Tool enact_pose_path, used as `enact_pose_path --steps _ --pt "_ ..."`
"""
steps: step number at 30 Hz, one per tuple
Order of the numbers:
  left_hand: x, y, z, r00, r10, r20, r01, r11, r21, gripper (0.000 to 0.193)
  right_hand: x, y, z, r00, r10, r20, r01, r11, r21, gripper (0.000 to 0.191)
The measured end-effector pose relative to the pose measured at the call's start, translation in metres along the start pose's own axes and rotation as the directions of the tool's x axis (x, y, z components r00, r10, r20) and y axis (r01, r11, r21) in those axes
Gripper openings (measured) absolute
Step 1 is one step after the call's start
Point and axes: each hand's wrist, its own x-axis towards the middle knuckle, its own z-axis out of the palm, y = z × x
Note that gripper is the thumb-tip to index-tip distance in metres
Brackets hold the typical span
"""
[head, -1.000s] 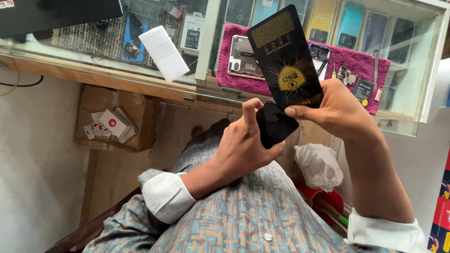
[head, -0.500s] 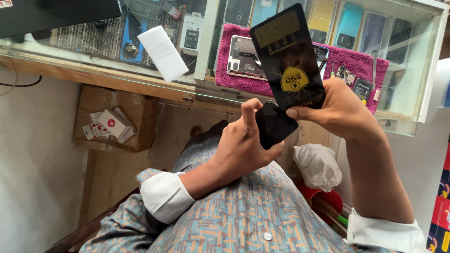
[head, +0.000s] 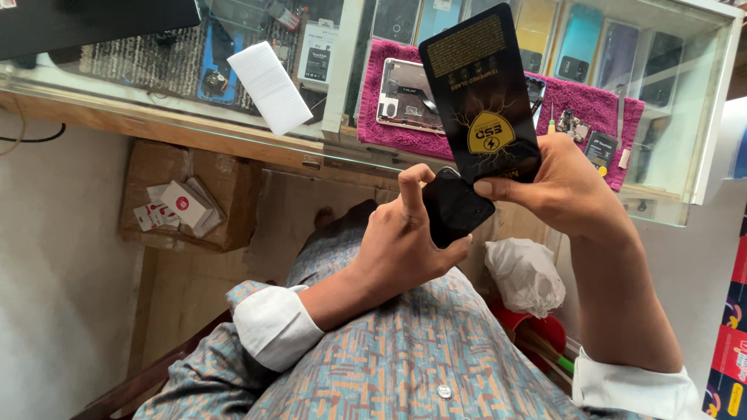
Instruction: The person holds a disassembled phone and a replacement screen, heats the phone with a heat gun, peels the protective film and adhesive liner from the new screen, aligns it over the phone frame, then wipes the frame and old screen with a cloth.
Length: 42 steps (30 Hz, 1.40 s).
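Observation:
My right hand holds a tall black flat package with a yellow shield emblem, upright in front of the glass counter. My left hand grips a dark glossy sheet or phone-like piece at the package's lower end, index finger raised. Both hands meet just below the package. My patterned shirt with white cuffs fills the lower view.
A glass counter holds a white folded paper, a magenta cloth with an opened phone and small parts. A cardboard box of small white boxes sits on the floor; a white bag lies by my knee.
The black package has tilted slightly more upright and shifted a little in my right hand. My left hand stays at its lower end.

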Motion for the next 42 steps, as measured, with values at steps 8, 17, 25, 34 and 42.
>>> enact_pose_path --steps 8,17,25,34,42 --pt "0.002 0.007 -0.013 0.998 0.054 -0.011 -0.054 0.998 -0.022 0.081 -0.005 -0.013 -0.004 0.999 0.045 0.009 -0.045 0.999 0.001 0.015" --pt "0.019 0.015 -0.015 1.0 0.002 -0.029 -0.002 1.0 -0.014 0.083 -0.013 -0.012 -0.005 0.992 -0.021 -0.126 0.027 0.998 0.048 0.014" --pt "0.034 0.019 -0.023 0.997 0.021 -0.077 -0.029 0.994 -0.104 0.078 -0.019 -0.012 0.012 0.951 -0.084 -0.298 0.131 0.981 0.143 0.011" --pt "0.044 0.014 0.005 1.0 -0.008 -0.01 0.004 0.949 -0.316 0.083 -0.01 0.006 0.022 0.847 -0.169 -0.503 0.233 0.97 0.067 0.011" --pt "0.034 -0.008 0.001 0.979 0.141 -0.148 -0.137 0.99 0.038 0.064 0.003 0.047 0.025 0.924 -0.071 -0.376 0.209 0.916 0.341 0.016"
